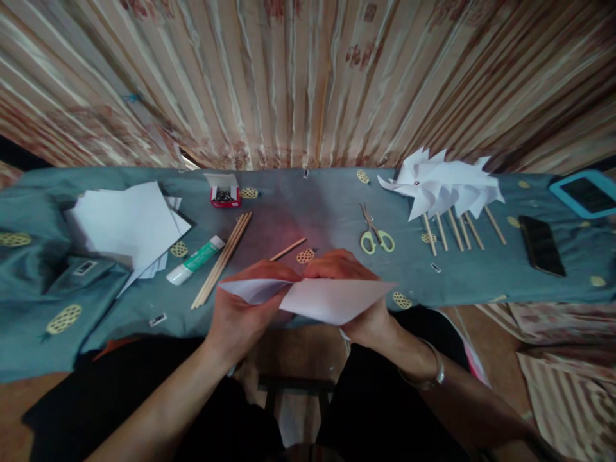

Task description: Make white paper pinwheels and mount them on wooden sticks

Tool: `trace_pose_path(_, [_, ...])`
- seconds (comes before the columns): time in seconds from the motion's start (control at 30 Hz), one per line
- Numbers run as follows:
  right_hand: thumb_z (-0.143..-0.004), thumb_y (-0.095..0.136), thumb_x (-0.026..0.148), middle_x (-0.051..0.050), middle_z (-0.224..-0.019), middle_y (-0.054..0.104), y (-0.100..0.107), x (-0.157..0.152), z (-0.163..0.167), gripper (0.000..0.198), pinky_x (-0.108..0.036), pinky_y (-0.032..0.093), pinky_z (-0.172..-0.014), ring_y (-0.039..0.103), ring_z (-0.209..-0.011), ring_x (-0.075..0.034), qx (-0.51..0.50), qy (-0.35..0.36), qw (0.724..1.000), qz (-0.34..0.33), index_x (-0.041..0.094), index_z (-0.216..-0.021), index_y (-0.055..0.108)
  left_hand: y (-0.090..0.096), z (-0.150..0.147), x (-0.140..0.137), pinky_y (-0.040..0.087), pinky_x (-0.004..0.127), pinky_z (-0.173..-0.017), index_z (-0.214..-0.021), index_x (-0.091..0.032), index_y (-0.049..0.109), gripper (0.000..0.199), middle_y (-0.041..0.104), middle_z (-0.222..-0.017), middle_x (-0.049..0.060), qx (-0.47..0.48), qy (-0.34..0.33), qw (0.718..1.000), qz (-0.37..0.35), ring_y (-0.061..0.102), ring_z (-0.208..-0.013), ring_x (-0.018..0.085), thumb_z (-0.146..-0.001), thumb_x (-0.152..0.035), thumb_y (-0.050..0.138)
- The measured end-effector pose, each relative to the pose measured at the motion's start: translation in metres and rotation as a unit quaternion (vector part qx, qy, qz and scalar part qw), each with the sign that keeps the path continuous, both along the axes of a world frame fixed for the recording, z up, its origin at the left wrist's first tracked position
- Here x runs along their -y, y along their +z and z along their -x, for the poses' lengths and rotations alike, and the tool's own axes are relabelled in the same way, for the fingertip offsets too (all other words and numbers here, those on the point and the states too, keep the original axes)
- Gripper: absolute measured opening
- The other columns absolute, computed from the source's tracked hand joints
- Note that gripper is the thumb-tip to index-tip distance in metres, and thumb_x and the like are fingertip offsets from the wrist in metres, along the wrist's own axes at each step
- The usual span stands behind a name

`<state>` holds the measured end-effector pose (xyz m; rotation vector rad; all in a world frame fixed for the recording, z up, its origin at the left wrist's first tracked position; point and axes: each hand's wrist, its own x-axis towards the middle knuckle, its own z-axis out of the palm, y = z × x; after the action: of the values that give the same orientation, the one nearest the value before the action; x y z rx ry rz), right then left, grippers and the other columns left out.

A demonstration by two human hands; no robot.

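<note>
- the white paper [337,300] is held on the near side of the scissors [369,223], mostly to their left, bent so that two flaps spread from a pinched middle.
- the left hand [240,321] grips the smaller left flap, thumb towards the middle; the right hand [344,264] holds the larger flap from behind, fingers at the pinch. where its thumb sits is hidden.
- the step in hand looks like bending or creasing the paper; it likely goes best with a firm pinch and loosely curved flaps.
- light pressure elsewhere should spare it stray dents, since thin paper probably marks easily.
- lining up the edges before pressing would help a fold run straight.
- a single stick [289,249] lies left of the scissors, close to the hands, so knuckles are best lifted clear of it.
- paper pinwheels [447,186] lie right of the scissors, apart from the hands, seemingly safe from knocks.
</note>
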<state>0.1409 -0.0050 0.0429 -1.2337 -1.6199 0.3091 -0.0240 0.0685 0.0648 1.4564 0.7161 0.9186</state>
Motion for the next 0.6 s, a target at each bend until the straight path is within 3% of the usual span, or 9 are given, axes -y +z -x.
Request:
trace_pose_path(0.23, [-0.089,0.060,0.026,-0.002,-0.093,0.072,0.010,0.006,0.004,0.021,-0.039,0.051,-0.083,0.063,-0.090,-0.019,0.062,0.001,0.996,-0.065,0.021,-0.109,0.059,0.002,0.009,0.000,0.053,0.037,-0.090,-0.077,-0.023,0.075,0.007,0.075,-0.075,0.001,-0.007,-0.006,0.993,-0.117,0.069,-0.073,0.018,-0.075,-0.030,0.077])
trace_pose_path(0.6, [-0.088,0.058,0.028,-0.003,-0.086,0.070,0.019,0.010,0.004,0.015,-0.037,0.051,-0.079,0.062,-0.085,-0.018,0.121,0.006,0.992,-0.039,0.018,-0.099,0.059,0.006,0.010,0.002,0.052,0.039,-0.089,-0.072,-0.021,0.074,0.012,0.074,-0.071,0.003,-0.033,-0.031,0.996,-0.074,0.069,-0.070,0.020,-0.074,-0.033,0.077])
